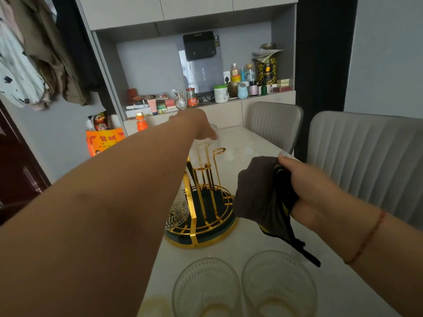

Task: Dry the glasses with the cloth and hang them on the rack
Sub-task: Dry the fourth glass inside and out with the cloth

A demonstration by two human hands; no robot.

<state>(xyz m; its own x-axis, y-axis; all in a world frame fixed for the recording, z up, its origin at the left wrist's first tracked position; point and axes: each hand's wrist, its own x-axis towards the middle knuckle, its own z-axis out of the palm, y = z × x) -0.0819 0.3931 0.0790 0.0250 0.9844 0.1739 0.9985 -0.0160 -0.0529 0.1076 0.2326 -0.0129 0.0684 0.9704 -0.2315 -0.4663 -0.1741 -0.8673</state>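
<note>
A gold wire rack [207,195] with a dark round base stands on the pale table [256,143]. My left hand [199,124] reaches over it and grips a clear glass [206,148], held upside down over one of the rack's upright prongs. Another ribbed glass [177,207] hangs upside down on the rack's near left side, partly hidden by my left forearm. My right hand [313,191] holds a bunched dark grey cloth [258,193] with a black strap, just right of the rack. Two ribbed glasses [206,289] [279,282] stand upright at the table's near edge.
Two grey padded chairs [366,156] stand at the table's right side. Behind the table a cabinet shelf [263,98] carries bottles, jars and boxes. An orange bottle [142,122] and snack bags sit at the left. Clothes hang at the upper left.
</note>
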